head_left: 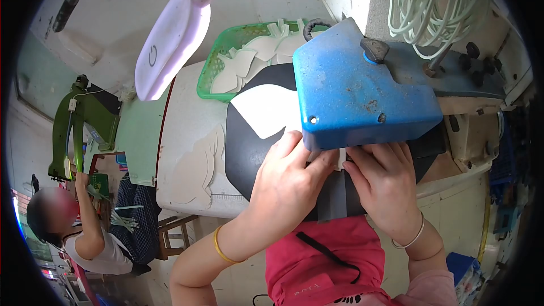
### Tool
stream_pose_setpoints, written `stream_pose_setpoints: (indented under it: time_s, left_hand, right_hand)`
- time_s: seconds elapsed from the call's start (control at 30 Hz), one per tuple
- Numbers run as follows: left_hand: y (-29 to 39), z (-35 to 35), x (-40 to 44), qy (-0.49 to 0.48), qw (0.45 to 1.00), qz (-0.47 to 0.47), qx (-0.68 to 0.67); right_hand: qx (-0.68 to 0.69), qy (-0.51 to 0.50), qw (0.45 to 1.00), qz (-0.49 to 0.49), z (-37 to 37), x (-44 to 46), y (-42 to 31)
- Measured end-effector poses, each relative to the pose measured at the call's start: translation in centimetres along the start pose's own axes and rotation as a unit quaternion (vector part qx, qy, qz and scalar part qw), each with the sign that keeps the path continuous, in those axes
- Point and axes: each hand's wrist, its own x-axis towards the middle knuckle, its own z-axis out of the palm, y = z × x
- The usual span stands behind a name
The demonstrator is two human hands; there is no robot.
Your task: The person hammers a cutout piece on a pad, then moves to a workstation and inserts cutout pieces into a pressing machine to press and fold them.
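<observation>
A white cut piece of sheet material point(264, 107) lies on a black work plate point(241, 161), its right part running under the blue machine head point(362, 96). My left hand point(292, 173) is closed on the piece's near edge, fingertips tucked beneath the front of the head. Opposite it, my right hand point(385, 181) is curled, its thumb and fingers pinching the pale end that shows between both hands. The machine head hides most fingertips. A grey strip point(332, 195) hangs down the plate's front edge below my hands.
Behind the plate stands a green basket point(207, 76) of white cut pieces. More pieces point(198, 164) lie stacked on the table at left. A lamp point(170, 48) hangs above, and coiled tubing point(436, 5) at upper right. Another person point(93, 243) sits at a green machine point(68, 119).
</observation>
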Motion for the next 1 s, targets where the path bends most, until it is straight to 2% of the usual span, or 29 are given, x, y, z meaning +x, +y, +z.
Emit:
stream_pose_setpoints:
  time_s: [0.67, 0.77, 0.8, 0.83, 0.87, 0.9, 0.93, 1.0]
  left_hand:
    - [-1.8, 0.4, 1.4, -0.031, 0.999, 0.005, -0.017]
    - [-3.6, -0.7, 2.7, 0.000, 0.998, -0.032, -0.062]
    - [-5.4, -1.3, 3.9, -0.024, 0.988, -0.123, -0.094]
    - [-9.3, -0.8, 4.3, 0.051, 0.996, -0.049, 0.055]
    - [-11.1, -1.6, 4.7, 0.067, 0.980, -0.124, 0.143]
    - [-13.0, -2.7, 4.8, 0.034, 0.979, -0.172, 0.108]
    - [-15.7, -3.8, 5.5, -0.097, 0.927, -0.332, -0.147]
    - [-17.2, -5.1, 5.6, -0.067, 0.902, -0.361, -0.227]
  right_hand:
    - [0.001, 0.007, 1.000, 0.014, -0.6, -1.0, 0.0]
    - [0.001, 0.018, 1.000, -0.005, -0.9, -1.5, 0.0]
    - [0.012, 0.015, 1.000, -0.009, -1.0, -1.8, -0.1]
    - [0.023, 0.013, 1.000, -0.014, -1.3, -2.2, -0.1]
    - [0.034, 0.012, 0.999, -0.021, -1.6, -2.5, -0.2]
    - [0.053, 0.001, 0.998, -0.023, -1.9, -3.0, -0.3]
    - [0.072, -0.010, 0.997, -0.027, -2.2, -3.5, -0.4]
    - [0.099, -0.024, 0.994, -0.035, -2.9, -4.4, -0.4]
